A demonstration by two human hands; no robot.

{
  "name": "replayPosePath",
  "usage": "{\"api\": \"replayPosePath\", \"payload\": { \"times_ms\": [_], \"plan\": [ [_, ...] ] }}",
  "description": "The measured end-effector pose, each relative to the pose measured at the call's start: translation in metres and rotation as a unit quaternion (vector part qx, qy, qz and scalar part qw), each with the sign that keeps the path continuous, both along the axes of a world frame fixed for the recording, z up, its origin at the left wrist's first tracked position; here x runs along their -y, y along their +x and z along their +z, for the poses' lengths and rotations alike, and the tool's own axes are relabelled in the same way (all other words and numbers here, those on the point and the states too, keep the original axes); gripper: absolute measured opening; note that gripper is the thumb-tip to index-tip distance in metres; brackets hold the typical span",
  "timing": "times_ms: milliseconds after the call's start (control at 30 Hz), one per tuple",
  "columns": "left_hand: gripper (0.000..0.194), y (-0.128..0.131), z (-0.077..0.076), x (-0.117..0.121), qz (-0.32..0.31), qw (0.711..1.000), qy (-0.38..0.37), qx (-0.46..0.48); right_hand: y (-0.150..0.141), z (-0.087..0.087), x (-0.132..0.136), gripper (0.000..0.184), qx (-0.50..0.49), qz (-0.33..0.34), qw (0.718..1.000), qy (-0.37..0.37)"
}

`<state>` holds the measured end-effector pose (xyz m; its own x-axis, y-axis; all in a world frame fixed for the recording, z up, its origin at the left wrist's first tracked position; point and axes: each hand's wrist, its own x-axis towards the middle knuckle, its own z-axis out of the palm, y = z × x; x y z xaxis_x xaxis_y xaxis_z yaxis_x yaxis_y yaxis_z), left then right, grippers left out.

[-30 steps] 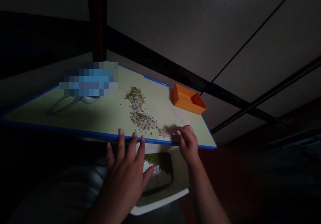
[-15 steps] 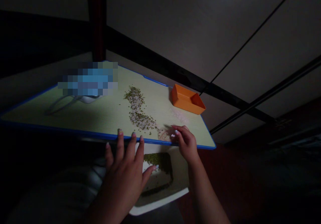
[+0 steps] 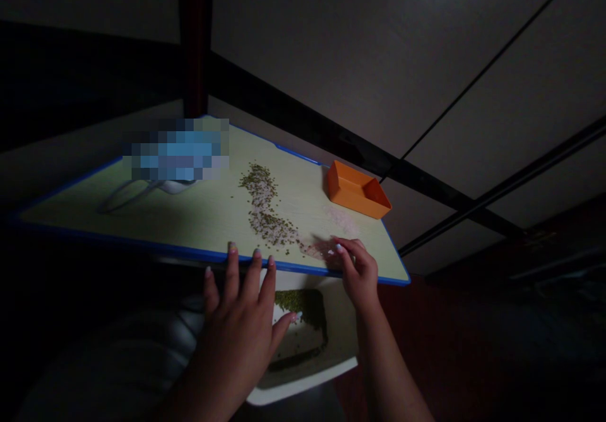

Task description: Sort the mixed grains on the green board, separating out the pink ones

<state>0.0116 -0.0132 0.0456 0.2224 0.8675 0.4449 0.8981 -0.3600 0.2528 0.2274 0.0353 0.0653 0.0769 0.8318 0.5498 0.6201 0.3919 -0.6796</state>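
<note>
A pale green board with a blue rim (image 3: 189, 220) lies before me. A streak of mixed green beans and pale grains (image 3: 265, 211) runs down its middle. My left hand (image 3: 241, 321) is spread flat, its fingertips on the board's near edge and its thumb over a white tray (image 3: 303, 378) holding green beans (image 3: 303, 302) below that edge. My right hand (image 3: 357, 270) rests on the board near the front right corner. Its fingers are curled, tips touching a small patch of pale grains (image 3: 322, 248).
An orange rectangular box (image 3: 357, 190) stands at the board's far right corner. A white object with a looped cable (image 3: 142, 192) lies at the far left, partly blurred out. Dark beams and a post cross behind. The surroundings are very dim.
My right hand's fingertips have drawn back and forth a little over the pale grains near the front edge. The left hand has stayed in place. The view shifted slightly.
</note>
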Motion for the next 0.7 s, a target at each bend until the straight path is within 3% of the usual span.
{"api": "replayPosePath", "payload": {
  "times_ms": [200,700],
  "plan": [
    [0.062,0.0002,-0.0003,0.0000,-0.001,1.000,0.005,0.003,-0.0024,0.0004,-0.0001,0.021,0.042,0.009,0.999,0.022],
    [0.062,-0.0003,-0.0010,0.0001,-0.001,1.000,-0.004,-0.001,0.0018,0.0000,0.0007,0.021,0.055,0.039,0.998,-0.007]
  ]
}}
